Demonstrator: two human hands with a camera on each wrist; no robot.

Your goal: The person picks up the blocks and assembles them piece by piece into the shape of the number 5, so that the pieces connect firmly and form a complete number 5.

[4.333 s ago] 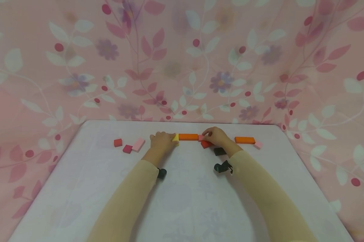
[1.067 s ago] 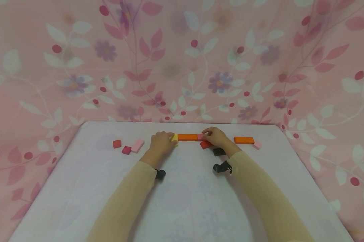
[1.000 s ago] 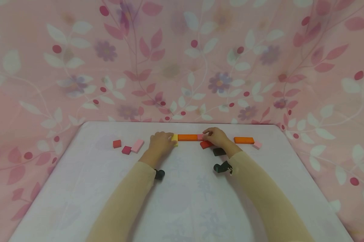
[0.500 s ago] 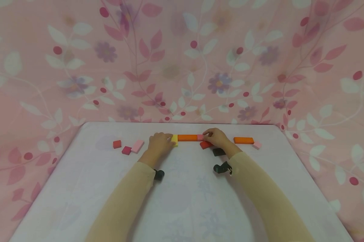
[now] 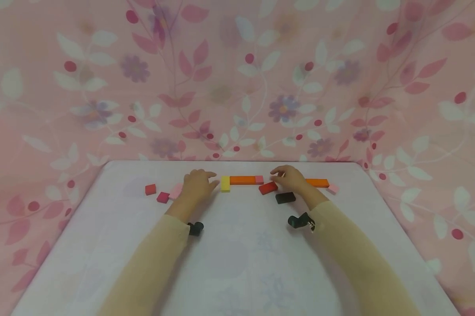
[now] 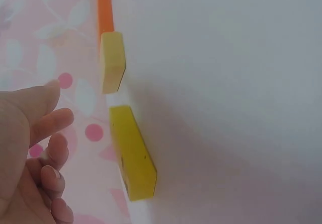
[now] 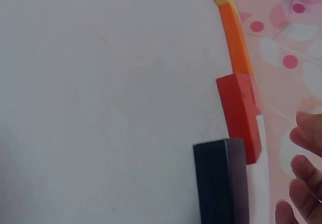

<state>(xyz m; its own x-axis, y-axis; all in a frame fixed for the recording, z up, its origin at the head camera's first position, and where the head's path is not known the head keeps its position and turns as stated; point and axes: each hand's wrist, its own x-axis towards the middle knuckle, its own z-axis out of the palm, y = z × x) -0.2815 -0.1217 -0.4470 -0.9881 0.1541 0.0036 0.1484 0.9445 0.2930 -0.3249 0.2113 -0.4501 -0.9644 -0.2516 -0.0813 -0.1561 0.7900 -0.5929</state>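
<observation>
A yellow block (image 5: 225, 184), a long orange block (image 5: 242, 180) and a small pink block (image 5: 259, 179) lie end to end near the table's back edge. My left hand (image 5: 197, 186) is just left of the yellow block, apart from it, thumb and fingers loosely spread around nothing. In the left wrist view a second yellow block (image 6: 133, 156) lies near that hand; the head view does not show it. My right hand (image 5: 294, 181) hovers right of the row, holding nothing. Beside its fingers lies a red block (image 5: 268, 188), with a black block (image 5: 285, 198) nearer to me.
At left lie a small red block (image 5: 150, 189), a crimson block (image 5: 163, 197) and a pale pink block (image 5: 176, 192) partly behind my left hand. At right are another orange block (image 5: 318, 183) and a small pink one (image 5: 333, 189). A floral curtain (image 5: 229, 87) hangs behind the table.
Both hands have let go of the row's ends and drawn apart, the left hand leftward from the yellow block, the right hand rightward from the small pink block. The row stays in place.
</observation>
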